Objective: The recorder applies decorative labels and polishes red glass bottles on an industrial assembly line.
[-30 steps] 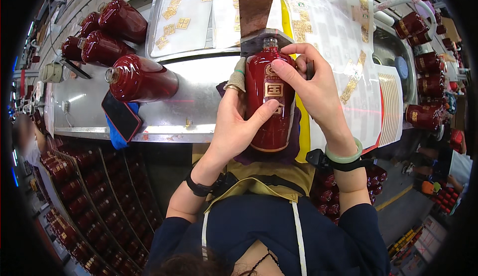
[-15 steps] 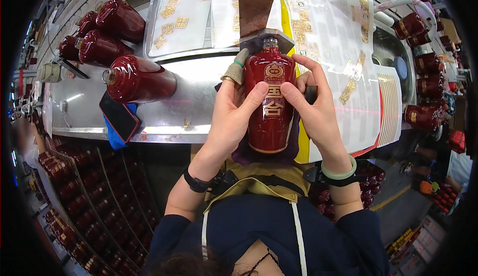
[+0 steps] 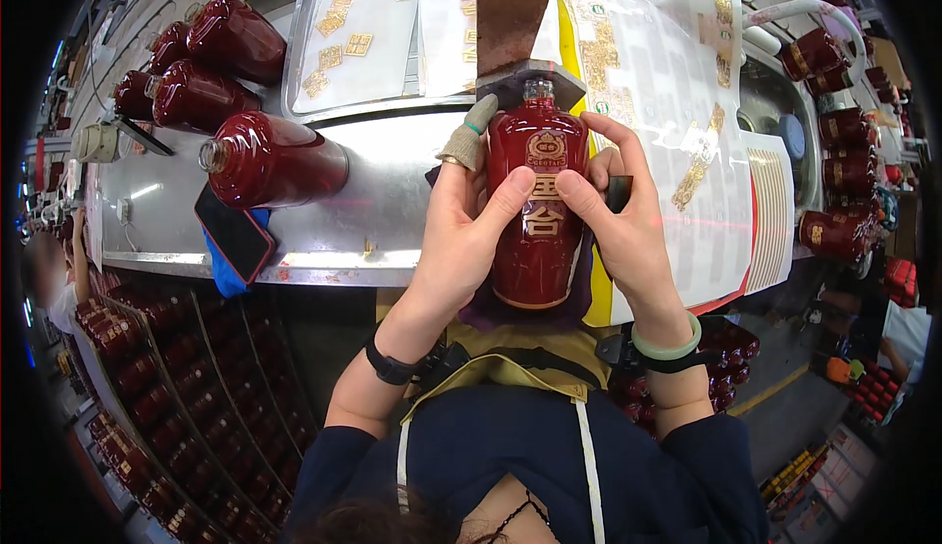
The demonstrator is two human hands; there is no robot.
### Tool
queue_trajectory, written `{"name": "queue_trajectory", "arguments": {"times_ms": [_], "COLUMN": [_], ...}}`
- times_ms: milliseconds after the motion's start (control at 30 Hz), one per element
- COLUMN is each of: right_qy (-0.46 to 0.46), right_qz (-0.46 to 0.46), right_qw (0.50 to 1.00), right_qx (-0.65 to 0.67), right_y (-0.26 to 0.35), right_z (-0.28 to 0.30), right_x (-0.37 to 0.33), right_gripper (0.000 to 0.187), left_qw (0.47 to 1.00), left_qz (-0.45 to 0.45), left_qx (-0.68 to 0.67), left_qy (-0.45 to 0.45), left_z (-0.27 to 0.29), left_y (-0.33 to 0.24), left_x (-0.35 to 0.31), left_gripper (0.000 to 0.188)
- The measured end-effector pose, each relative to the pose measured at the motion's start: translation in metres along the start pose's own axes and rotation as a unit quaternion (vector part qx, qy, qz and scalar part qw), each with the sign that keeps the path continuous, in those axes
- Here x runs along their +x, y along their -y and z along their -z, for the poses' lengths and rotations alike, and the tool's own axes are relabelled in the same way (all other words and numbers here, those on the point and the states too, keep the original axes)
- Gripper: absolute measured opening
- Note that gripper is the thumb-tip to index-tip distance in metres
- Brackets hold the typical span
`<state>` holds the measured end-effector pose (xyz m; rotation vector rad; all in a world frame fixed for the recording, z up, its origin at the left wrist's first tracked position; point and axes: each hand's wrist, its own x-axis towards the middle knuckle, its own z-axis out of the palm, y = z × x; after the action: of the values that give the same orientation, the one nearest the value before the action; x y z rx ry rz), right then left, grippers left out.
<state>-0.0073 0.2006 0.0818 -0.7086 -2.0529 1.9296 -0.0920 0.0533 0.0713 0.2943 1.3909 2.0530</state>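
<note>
A glossy dark red glass bottle (image 3: 535, 264) with a clear neck and gold emblem and characters lies in front of me, its neck pointing away. My left hand (image 3: 466, 215) grips its left side, with a knit cover and a green band on one finger. My right hand (image 3: 628, 206) holds the right side, a dark band round a curled finger. Both thumbs press on the front beside the gold characters; the fingers behind the bottle are hidden. A purple cloth (image 3: 481, 310) lies under it. The neck is close to a dark metal block (image 3: 569, 81).
A rusty upright post (image 3: 515, 9) stands beyond the bottle. To the left are a red bottle (image 3: 285, 161), more bottles (image 3: 231, 39), a phone (image 3: 235, 235) and a metal tray (image 3: 294, 88) with gold decals. To the right lie decal sheets (image 3: 677, 240), beside a sink (image 3: 760, 93).
My hands keep their hold, both thumbs still on the bottle's front. The picture has shifted slightly. At the far left, another person's arm has gone up.
</note>
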Motion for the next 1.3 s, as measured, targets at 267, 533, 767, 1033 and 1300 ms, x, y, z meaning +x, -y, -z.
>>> {"name": "queue_trajectory", "arguments": {"times_ms": [267, 533, 767, 1033, 1300], "right_qy": [0.005, 0.012, -0.003, 0.04, 0.036], "right_qz": [-0.006, -0.022, 0.099, 0.178, 0.052], "right_qw": [1.0, 1.0, 0.994, 0.97, 0.983], "right_qx": [-0.003, -0.005, -0.04, -0.162, -0.173], "right_y": [0.0, 0.003, 0.03, 0.063, 0.039], "right_z": [0.001, 0.003, 0.029, 0.015, 0.008], "right_x": [0.002, 0.009, 0.025, 0.044, 0.051], "right_gripper": [0.061, 0.058, 0.032, 0.017, 0.038], "left_qw": [1.0, 1.0, 1.0, 0.999, 0.999], "left_qz": [0.0, 0.006, -0.003, -0.013, -0.021], "left_qx": [-0.007, -0.019, 0.013, 0.034, 0.036], "left_qy": [0.006, 0.005, 0.004, -0.022, -0.018], "left_z": [0.001, 0.002, -0.001, -0.003, -0.005], "left_y": [0.0, 0.001, -0.002, 0.003, 0.003], "left_x": [0.0, 0.001, 0.0, 0.0, 0.0], "left_gripper": [0.07, 0.07, 0.079, 0.081, 0.079]}}
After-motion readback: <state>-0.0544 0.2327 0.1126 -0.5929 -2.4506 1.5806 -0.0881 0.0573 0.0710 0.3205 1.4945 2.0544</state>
